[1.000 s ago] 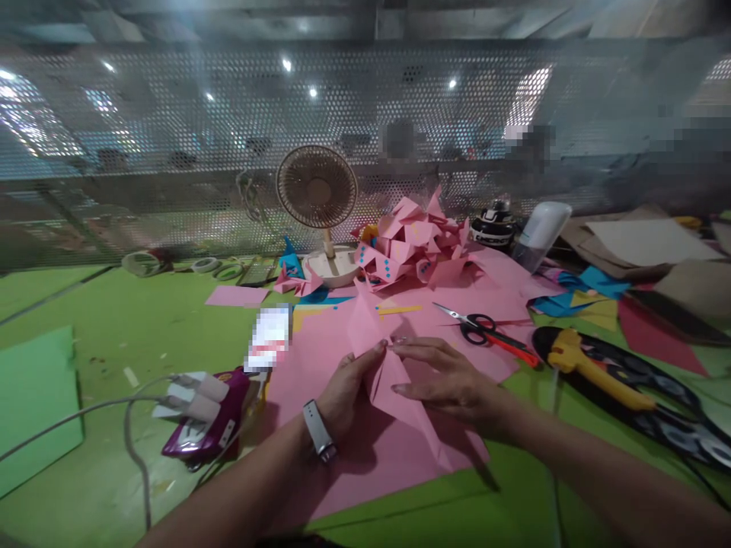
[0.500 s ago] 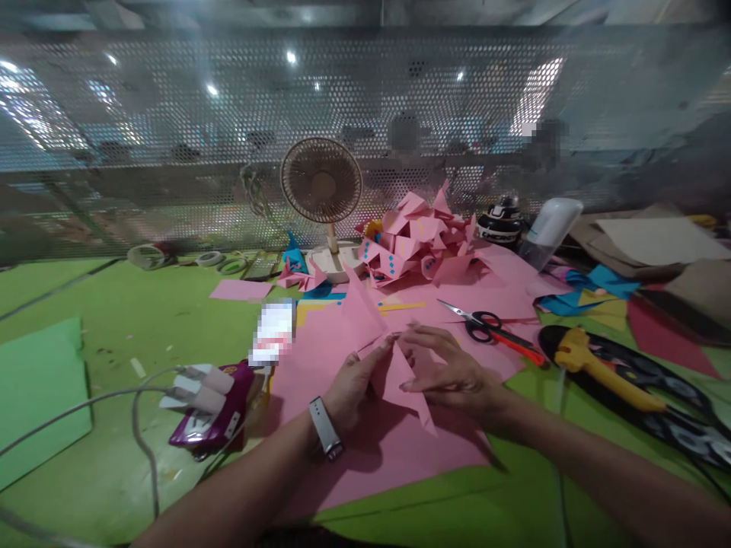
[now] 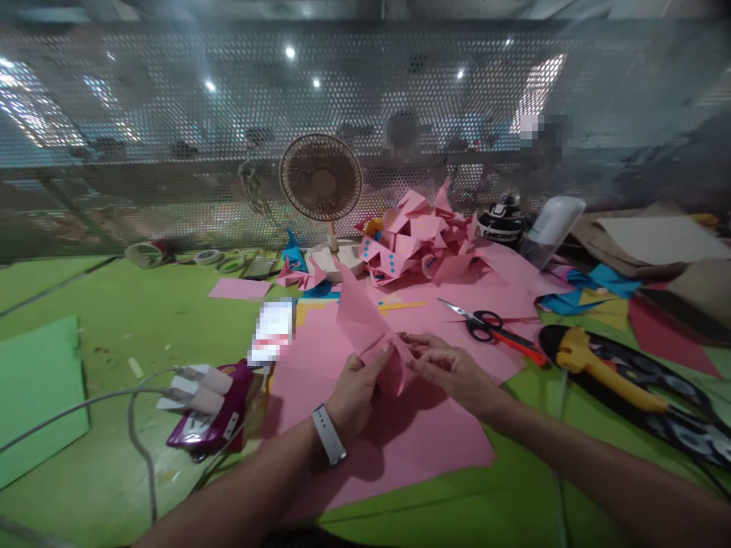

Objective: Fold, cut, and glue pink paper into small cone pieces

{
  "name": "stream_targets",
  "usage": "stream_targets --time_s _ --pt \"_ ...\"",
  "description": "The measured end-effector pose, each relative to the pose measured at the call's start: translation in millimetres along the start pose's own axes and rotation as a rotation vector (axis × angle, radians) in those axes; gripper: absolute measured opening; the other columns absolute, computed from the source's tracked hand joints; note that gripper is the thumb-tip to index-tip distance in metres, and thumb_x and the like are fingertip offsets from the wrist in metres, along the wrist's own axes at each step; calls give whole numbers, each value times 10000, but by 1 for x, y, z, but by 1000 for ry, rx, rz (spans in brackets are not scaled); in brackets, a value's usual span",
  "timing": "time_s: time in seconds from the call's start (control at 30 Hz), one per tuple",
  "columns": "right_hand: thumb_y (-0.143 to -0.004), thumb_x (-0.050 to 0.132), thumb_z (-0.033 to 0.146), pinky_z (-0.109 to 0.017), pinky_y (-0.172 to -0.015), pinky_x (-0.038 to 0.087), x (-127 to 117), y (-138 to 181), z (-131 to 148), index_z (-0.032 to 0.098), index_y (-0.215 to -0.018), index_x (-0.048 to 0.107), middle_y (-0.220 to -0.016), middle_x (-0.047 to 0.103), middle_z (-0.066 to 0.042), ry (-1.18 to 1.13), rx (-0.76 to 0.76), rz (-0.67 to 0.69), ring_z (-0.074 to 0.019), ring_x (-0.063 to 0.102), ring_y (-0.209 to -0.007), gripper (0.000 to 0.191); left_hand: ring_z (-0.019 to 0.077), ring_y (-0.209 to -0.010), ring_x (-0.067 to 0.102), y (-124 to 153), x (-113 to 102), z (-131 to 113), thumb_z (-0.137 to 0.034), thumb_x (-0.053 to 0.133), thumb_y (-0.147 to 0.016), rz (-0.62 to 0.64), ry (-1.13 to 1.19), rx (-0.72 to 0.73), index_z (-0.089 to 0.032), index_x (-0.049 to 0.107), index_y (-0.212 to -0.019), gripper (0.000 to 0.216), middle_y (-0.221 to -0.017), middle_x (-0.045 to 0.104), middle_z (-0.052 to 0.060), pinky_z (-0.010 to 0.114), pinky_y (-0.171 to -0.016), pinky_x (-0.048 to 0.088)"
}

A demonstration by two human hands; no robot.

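Note:
My left hand [image 3: 359, 384], with a grey watch on the wrist, grips a folded piece of pink paper [image 3: 361, 310] between thumb and fingers. One pointed flap of it stands up away from me. My right hand [image 3: 448, 371] pinches the paper's near right edge, its fingertips close to my left thumb. Underneath both hands lies a large pink sheet [image 3: 457, 449]. Black-handled scissors [image 3: 484, 326] rest open on pink paper to the right, beside a red cutter [image 3: 518, 346]. Behind the hands is a heap of folded pink paper pieces [image 3: 419, 236], some with blue dots.
A small fan [image 3: 321, 179] stands at the back. On the left are a phone [image 3: 274, 331], a purple pouch [image 3: 214, 411] with white chargers and cables, and a green sheet [image 3: 39, 396]. A yellow glue gun [image 3: 611, 373] lies on the right, near a white-topped bottle [image 3: 553, 224].
My right hand's fingers have closed from a looser spread into a pinch on the paper. The near flap that hung down to the right is now bent up and curved between the hands.

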State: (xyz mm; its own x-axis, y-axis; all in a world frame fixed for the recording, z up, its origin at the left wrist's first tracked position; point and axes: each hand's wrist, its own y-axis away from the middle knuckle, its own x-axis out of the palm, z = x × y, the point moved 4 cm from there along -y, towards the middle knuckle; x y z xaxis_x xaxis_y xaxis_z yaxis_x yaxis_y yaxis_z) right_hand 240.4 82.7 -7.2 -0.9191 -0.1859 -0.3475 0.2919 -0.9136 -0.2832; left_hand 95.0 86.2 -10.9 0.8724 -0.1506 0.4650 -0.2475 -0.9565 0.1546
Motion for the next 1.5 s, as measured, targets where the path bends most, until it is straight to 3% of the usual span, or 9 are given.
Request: stream_targets --time_s 0.13,0.27,0.5,0.57,0.7,1.27,1.5 --pt "-813 569 445 -319 -801 460 1 0 -2 176 -648 610 -904 645 -39 -139 154 -5 -167 591 -889 318 149 -641 578 0 3 1 -393 712 -695 48 2 9 -151 692 -782 258 -693 680 36 260 -623 425" --pt "-805 572 435 -278 -706 440 3 2 1 173 -592 551 -727 608 9 -231 228 5 -142 568 -760 338 110 -480 471 3 6 -2 -399 650 -754 84 -117 24 -157 627 -530 331 -469 571 3 255 -542 367" --pt "-786 604 386 -291 -778 423 0 -2 1 173 -579 589 -859 640 -24 -240 179 1 -165 577 -869 298 126 -527 510 5 6 -4 -316 695 -714 52 -121 -3 -167 664 -595 194 -488 577 -6 258 -578 396" --pt "-779 610 397 -297 -786 421 -1 -2 -1 176 -578 599 -828 637 -27 -221 166 -1 -174 578 -879 299 155 -639 574 5 7 -3 -301 698 -713 82 -99 15 -165 699 -712 136 -627 658 21 275 -656 434" --pt "-781 605 414 -296 -794 416 2 -1 -3 176 -581 597 -831 633 -35 -200 178 25 -181 573 -890 311 198 -862 609 5 9 -2 -308 677 -747 136 -55 45 -145 697 -931 247 -925 698 80 313 -796 450" --pt "-823 566 383 -276 -756 404 7 -1 -7 166 -586 592 -859 623 -32 -138 123 78 -157 557 -820 323 168 -836 611 5 5 -3 -276 651 -783 115 -105 91 -131 699 -913 201 -909 701 69 291 -791 454" --pt "-824 568 389 -286 -792 407 7 0 -6 171 -653 635 -840 621 -29 -138 115 109 -163 561 -850 285 170 -782 622 5 5 -7 -306 693 -734 45 -137 60 -136 712 -853 208 -859 711 57 275 -734 467"
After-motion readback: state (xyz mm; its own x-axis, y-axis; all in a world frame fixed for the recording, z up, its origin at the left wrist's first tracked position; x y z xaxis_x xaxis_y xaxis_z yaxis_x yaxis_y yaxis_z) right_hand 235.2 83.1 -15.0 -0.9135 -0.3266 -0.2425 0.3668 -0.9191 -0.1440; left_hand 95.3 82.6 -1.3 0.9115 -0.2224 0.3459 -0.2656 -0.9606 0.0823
